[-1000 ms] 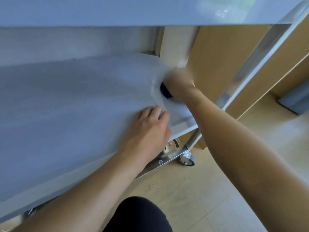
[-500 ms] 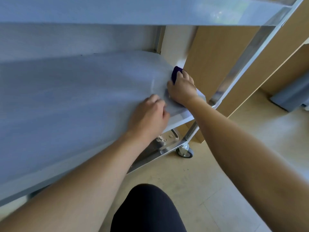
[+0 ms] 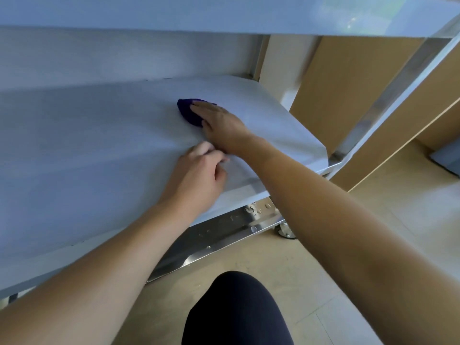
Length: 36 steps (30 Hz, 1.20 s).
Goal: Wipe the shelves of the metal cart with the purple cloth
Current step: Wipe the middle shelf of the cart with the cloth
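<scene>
The metal cart's middle shelf (image 3: 99, 145) fills the left and centre of the head view, pale and covered with a thin film that lifts at its right edge. On it lies the bunched purple cloth (image 3: 187, 112), under the fingers of my right hand (image 3: 219, 125), which presses it flat against the shelf with straight fingers. My left hand (image 3: 199, 175) rests just in front of it near the shelf's front edge, its fingers curled down onto the film; whether it pinches the film is unclear.
The cart's upper shelf (image 3: 224, 13) overhangs the top of the view. A slanted metal post (image 3: 388, 95) and a caster wheel (image 3: 286, 230) stand at the right. The bottom shelf (image 3: 224, 235) shows water drops. Wooden cabinets (image 3: 348, 90) are behind. My knee (image 3: 236, 310) is below.
My right hand has slid the cloth leftwards from the shelf's right back corner towards the middle. My left hand stayed near the front edge and curled its fingers.
</scene>
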Motion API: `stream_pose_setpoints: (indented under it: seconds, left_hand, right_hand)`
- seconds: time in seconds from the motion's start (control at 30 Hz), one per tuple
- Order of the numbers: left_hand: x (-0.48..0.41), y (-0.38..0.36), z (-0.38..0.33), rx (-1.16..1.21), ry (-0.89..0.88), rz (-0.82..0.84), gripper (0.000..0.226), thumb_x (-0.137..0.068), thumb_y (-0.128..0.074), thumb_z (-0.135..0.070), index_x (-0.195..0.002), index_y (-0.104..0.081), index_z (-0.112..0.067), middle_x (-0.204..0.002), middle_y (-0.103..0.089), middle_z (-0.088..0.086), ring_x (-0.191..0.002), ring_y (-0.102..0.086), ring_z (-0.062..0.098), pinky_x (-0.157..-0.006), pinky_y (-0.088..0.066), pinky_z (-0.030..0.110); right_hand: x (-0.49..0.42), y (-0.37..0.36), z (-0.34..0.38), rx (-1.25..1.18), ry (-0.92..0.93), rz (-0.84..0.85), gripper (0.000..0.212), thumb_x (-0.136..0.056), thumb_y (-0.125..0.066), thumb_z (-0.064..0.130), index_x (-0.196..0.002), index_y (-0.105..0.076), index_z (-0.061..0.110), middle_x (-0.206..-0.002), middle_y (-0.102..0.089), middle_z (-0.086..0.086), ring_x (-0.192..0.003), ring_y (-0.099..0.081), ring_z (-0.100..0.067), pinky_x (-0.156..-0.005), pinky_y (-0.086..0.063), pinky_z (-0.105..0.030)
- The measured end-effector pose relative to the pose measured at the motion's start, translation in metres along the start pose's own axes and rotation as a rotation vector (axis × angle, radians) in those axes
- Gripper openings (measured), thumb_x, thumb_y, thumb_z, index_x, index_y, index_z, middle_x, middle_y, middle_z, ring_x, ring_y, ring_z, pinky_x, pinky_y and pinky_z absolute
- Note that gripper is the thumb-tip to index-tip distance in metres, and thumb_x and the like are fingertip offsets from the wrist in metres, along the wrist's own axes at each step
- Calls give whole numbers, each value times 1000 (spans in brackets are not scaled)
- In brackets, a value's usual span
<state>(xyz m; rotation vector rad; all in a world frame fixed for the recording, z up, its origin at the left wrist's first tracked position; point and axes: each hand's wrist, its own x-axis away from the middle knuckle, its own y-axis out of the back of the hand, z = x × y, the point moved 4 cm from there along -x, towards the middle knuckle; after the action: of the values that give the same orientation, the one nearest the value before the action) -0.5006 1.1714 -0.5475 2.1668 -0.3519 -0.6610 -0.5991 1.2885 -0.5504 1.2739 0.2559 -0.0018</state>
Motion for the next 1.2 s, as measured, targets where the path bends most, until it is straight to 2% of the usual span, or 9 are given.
stream_pose_setpoints:
  seconds: [0.1,0.33,0.43,0.6,0.67,0.77,0.93,1.03,1.2]
  left_hand:
    - [0,0,-1,3,-13,3,25,-86,-53,-7,-105,-70,-10,-110,-61,3,-93,-58,24,-86,-44,31]
    - [0,-2,-4,6,-2,42,28,-87,-52,-7,-109,-69,-10,-114,-59,4,-104,-55,26,-95,-42,39]
    - [0,-2,-4,2,15,50,28,-87,-52,-7,-109,-68,-11,-115,-58,4,-105,-54,26,-96,-42,39]
    - [3,-2,-5,-7,25,38,26,-88,-52,-8,-109,-66,-13,-116,-56,0,-105,-53,25,-95,-42,36]
    - [3,-3,-5,-20,15,35,25,-88,-52,-8,-108,-67,-12,-114,-56,1,-104,-53,25,-94,-42,36]
    - [1,-4,-7,-30,11,32,25,-87,-53,-8,-107,-67,-11,-113,-57,3,-104,-54,25,-95,-42,36]
    - [0,-6,-8,-70,9,60,27,-87,-51,-11,-109,-66,-13,-114,-56,3,-107,-52,24,-98,-39,39]
    - [1,-6,-8,-67,10,58,26,-87,-51,-11,-108,-66,-14,-112,-56,3,-105,-53,25,-97,-40,40]
    - [4,-5,-7,-43,8,43,24,-86,-53,-7,-106,-67,-12,-111,-57,4,-105,-52,25,-95,-42,39]
  right_hand:
    - [-4,11,-25,-74,30,-23,48,-98,-41,9,-145,-42,13,-152,-40,-6,-138,-38,-23,-111,-21,-20]
    - [-38,27,-102,88,-569,-94,52,-93,-34,5,-143,-39,14,-149,-38,-10,-133,-38,-32,-103,-39,-47]
    - [-61,15,-72,81,-427,-56,48,-93,-37,8,-140,-43,16,-151,-35,-9,-136,-33,-33,-105,-36,-50]
    - [-74,-2,-23,-49,73,70,52,-96,-38,8,-147,-39,18,-155,-34,-2,-141,-33,-22,-116,-21,-26]
    - [-71,1,-38,-143,54,51,52,-94,-42,8,-144,-45,20,-151,-41,-2,-138,-38,-22,-114,-25,-25]
    - [-69,17,-85,-196,-178,-67,51,-93,-43,13,-141,-48,27,-145,-49,-4,-132,-45,-26,-107,-35,-29]
    - [-69,30,-136,-13,-500,-150,49,-92,-37,11,-140,-45,15,-145,-45,-12,-128,-45,-35,-105,-40,-39]
    - [-83,22,-107,-3,-420,-112,44,-94,-37,10,-136,-47,12,-145,-42,-13,-131,-41,-35,-106,-39,-46]
    - [-94,-1,-44,-28,23,51,52,-97,-37,13,-149,-36,20,-157,-31,-2,-141,-32,-24,-114,-22,-26]
